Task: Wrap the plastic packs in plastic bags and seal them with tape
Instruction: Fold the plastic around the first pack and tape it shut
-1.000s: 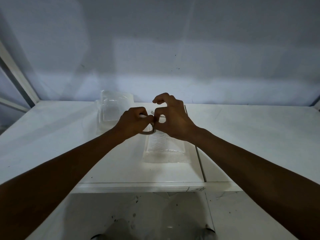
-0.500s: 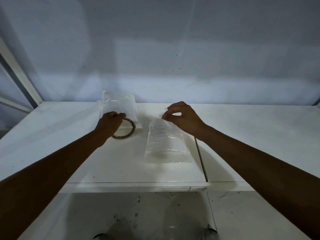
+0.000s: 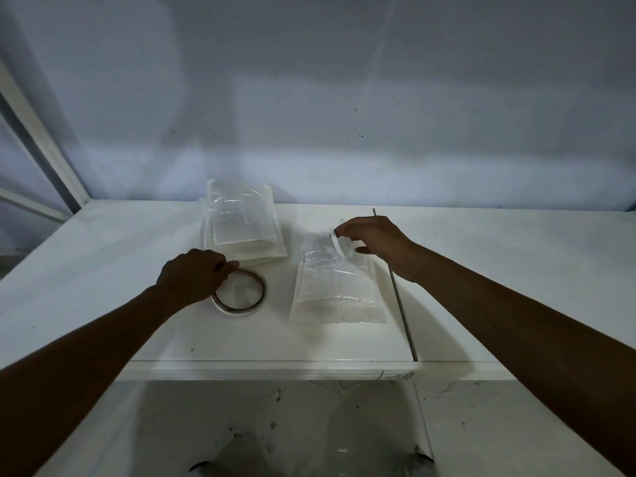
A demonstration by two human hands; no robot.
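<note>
A clear bagged plastic pack (image 3: 335, 292) lies flat on the white table (image 3: 103, 256), in the middle. My right hand (image 3: 373, 241) is over the pack's far end and pinches a short strip of clear tape (image 3: 338, 245) that hangs down onto the bag. A thin tape roll (image 3: 241, 292) lies flat to the left of the pack. My left hand (image 3: 192, 280) rests on the roll's left rim, fingers curled on it. A stack of clear packs and bags (image 3: 241, 223) lies behind the roll.
A dark seam (image 3: 395, 287) runs front to back through the table just right of the pack. The table's front edge (image 3: 275, 368) is near me, with a speckled floor (image 3: 292, 425) below. A wall stands close behind the table.
Both hands were together over the pack, pulling tape off the roll. My left hand carried the roll left and set it on the table. My right hand kept the strip over the pack's far end.
</note>
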